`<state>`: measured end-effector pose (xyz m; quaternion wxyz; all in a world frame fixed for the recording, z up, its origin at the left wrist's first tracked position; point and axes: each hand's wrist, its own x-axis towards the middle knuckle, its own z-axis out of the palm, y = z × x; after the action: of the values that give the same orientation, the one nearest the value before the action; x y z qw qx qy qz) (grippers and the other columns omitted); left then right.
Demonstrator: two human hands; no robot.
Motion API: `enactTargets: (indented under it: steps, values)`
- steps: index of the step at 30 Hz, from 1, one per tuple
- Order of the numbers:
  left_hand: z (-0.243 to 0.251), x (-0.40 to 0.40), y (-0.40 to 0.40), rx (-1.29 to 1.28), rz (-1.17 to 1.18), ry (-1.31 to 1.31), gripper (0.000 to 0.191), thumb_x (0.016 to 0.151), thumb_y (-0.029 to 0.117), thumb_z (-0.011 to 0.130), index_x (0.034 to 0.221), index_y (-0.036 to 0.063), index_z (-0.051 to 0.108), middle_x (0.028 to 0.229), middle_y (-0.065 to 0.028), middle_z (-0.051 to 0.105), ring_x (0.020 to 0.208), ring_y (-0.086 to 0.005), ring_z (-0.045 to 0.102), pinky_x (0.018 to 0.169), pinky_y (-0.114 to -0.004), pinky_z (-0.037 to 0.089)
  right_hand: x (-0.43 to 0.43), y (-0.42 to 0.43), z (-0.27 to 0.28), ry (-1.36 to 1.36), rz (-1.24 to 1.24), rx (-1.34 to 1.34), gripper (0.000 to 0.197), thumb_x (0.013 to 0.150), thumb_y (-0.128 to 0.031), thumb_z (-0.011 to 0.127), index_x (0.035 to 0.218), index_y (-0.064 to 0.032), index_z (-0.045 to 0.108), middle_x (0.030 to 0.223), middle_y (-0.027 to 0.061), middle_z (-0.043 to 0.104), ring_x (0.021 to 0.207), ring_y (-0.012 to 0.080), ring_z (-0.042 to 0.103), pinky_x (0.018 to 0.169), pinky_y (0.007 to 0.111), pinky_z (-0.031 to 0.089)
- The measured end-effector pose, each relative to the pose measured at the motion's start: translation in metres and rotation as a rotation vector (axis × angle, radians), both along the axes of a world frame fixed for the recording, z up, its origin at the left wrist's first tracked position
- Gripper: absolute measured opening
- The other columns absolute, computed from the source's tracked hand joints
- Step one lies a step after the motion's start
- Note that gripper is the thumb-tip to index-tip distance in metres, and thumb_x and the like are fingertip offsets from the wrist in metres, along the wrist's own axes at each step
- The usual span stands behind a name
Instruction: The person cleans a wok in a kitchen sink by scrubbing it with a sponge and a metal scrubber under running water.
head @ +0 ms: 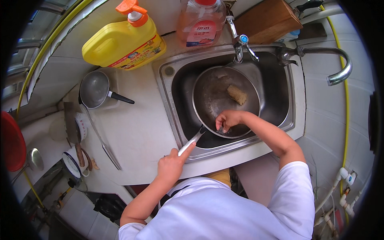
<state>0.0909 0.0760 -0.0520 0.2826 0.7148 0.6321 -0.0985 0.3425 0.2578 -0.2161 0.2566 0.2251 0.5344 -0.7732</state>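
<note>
A wide frying pan [214, 87] rests in the stainless steel sink, its inside wet with some pale residue. My left hand [171, 165] grips the pan's white handle [192, 143], index finger laid along it. Inside the pan, against the wall nearest me, my right hand [229, 118] pinches a dark wire scouring pad [222, 131], partly hidden under the fingers. A tan loofah-like scrubber [237, 94] lies farther back in the pan, apart from both hands.
Behind the sink [276, 90] stand a tap [239, 48], a yellow pump bottle [126, 43] and a clear detergent jug [201, 25]. A curved spout [333, 55] juts out at right. Left on the counter are a small saucepan [95, 89], metal tongs [103, 141] and a cleaver [70, 120].
</note>
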Motion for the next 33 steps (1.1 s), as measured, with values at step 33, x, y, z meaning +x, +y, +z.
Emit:
enactTargets:
  steps: [33]
  values:
    - [-0.006, 0.004, 0.005, 0.115, -0.023, 0.096, 0.077, 0.070, 0.004, 0.058, 0.138, 0.0342, 0.039, 0.063, -0.0046, 0.045, 0.041, -0.0186, 0.051, 0.039, -0.032, 0.043, -0.057, 0.025, -0.026, -0.189, -0.491, 0.852, 0.024, 0.063, 0.000, 0.067, 0.085, -0.0095, 0.067, 0.085, 0.0103, 0.066, 0.082, 0.0256, 0.064, 0.071, 0.034, 0.050]
